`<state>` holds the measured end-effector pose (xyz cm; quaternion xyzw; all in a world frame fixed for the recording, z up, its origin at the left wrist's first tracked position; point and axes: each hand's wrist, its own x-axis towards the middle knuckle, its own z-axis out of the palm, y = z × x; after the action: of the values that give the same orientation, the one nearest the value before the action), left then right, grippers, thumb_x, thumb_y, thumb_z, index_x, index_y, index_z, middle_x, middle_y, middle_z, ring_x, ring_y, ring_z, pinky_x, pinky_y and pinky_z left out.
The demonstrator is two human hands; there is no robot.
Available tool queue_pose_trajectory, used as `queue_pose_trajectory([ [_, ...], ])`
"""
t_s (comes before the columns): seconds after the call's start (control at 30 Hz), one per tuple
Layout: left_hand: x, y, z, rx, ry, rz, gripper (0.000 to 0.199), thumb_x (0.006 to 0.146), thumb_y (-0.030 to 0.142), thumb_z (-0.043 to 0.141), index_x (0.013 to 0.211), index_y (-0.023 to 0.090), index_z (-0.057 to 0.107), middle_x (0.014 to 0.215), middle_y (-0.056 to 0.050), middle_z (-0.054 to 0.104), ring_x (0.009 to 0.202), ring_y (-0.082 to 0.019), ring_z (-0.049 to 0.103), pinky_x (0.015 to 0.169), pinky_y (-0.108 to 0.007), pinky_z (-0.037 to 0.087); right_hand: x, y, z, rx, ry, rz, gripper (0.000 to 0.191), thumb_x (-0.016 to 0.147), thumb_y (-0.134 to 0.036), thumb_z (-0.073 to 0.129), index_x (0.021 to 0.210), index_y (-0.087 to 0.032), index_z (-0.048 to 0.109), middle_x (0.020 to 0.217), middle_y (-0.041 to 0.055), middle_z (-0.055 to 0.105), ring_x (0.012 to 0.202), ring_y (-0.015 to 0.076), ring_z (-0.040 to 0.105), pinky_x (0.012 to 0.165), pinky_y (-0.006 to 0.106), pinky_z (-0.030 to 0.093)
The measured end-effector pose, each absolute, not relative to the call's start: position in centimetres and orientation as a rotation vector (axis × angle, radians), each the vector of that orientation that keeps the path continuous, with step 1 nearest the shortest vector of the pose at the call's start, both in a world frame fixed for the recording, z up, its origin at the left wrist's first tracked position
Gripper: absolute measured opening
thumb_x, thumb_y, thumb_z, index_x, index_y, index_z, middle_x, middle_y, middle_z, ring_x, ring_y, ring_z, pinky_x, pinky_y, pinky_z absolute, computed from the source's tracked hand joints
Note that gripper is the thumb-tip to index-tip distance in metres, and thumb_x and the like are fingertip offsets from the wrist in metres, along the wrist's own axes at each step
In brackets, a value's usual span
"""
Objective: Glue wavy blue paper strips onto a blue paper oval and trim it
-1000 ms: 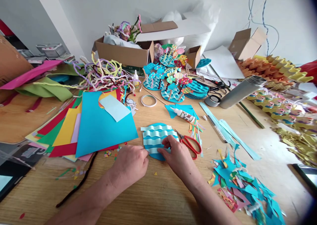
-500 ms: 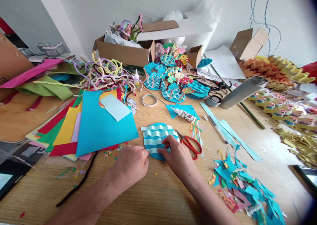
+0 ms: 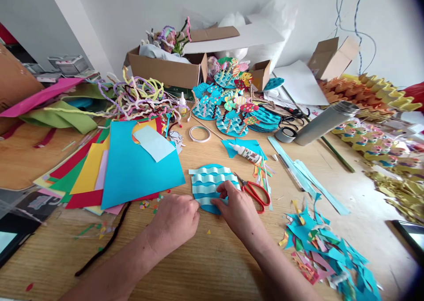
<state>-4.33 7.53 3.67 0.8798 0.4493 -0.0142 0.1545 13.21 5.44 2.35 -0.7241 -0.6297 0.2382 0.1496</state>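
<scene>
A round blue paper disc (image 3: 208,179) with pale wavy strips glued across it lies on the wooden table (image 3: 212,257). My left hand (image 3: 174,219) rests curled at the disc's lower left edge, fingertips on the lowest wavy strip. My right hand (image 3: 236,208) presses on that strip's right end, fingers bent over the disc's lower right side. Red-handled scissors (image 3: 255,192) lie just right of my right hand. A white glue bottle (image 3: 245,153) lies beyond the disc.
Coloured paper sheets (image 3: 132,166) are stacked at the left. Paper scraps (image 3: 318,243) are heaped at the right. Finished wave-and-fish pieces (image 3: 230,111), pipe cleaners (image 3: 139,97), a tape ring (image 3: 199,134), cardboard boxes (image 3: 165,71) and a grey flask (image 3: 323,122) stand farther back.
</scene>
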Motion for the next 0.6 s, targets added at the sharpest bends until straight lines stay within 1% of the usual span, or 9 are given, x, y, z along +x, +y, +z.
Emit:
queue_pose_trajectory([
  [0.17,-4.2,7.6,3.6,2.529,1.295,-0.049,0.025,0.079,0.015,0.042,0.066,0.019,0.063,0.069,-0.004,0.067,0.066,-0.019,0.063,0.056,-0.029,0.033,13.0,5.4,2.5,-2.132,-1.829,0.66,0.017,0.08,-0.019,0.066,0.092,-0.02,0.054,0.085,0.0018,0.069,0.081,0.0205,0.064,0.066,0.026,0.038],
  [0.33,-4.2,7.6,3.6,2.526,1.293,-0.055,0.026,0.08,0.015,0.042,0.067,0.019,0.064,0.069,-0.004,0.068,0.067,-0.019,0.064,0.057,-0.03,0.035,12.8,5.3,2.9,-2.192,-1.889,0.594,0.015,0.083,-0.022,0.065,0.094,-0.02,0.055,0.089,0.0028,0.068,0.082,0.0214,0.064,0.064,0.026,0.037],
  [0.6,-4.2,7.4,3.9,2.517,1.303,-0.077,0.027,0.081,0.016,0.042,0.069,0.02,0.065,0.072,-0.005,0.069,0.069,-0.021,0.065,0.059,-0.03,0.039,12.2,4.7,3.5,-2.224,-1.975,0.318,0.016,0.083,-0.024,0.064,0.095,-0.02,0.055,0.099,0.0041,0.058,0.079,0.0191,0.06,0.055,0.026,0.034],
])
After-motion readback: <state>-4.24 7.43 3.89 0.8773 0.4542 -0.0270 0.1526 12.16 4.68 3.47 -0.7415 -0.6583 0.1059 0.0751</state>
